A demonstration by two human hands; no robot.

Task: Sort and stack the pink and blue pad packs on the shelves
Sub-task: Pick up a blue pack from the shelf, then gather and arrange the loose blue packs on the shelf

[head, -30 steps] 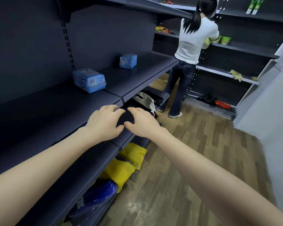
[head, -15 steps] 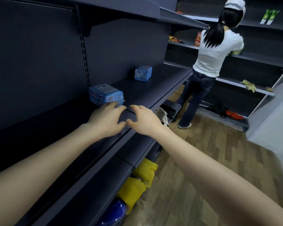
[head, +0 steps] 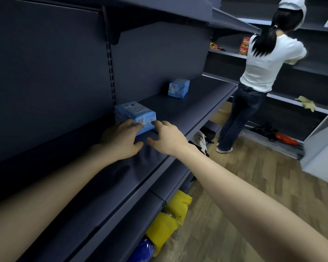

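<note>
While both bare forearms reach over the dark grey metal shelf [head: 112, 186], the left hand [head: 121, 138] and right hand [head: 169, 139] lie side by side, fingers loosely spread, gripping nothing. Directly ahead of them stands a light blue, plastic-wrapped rectangular pad pack [head: 134, 113]; the left fingertips touch its near face, the right ones reach its near corner. Farther beyond the right hand a second blue pad pack [head: 178, 88] stands on the same shelf.

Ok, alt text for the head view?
The left hand and right hand reach across a dark shelf, fingers open, to the front of the nearer blue pad pack. A second blue pack lies farther along; another person stands beyond.
</note>
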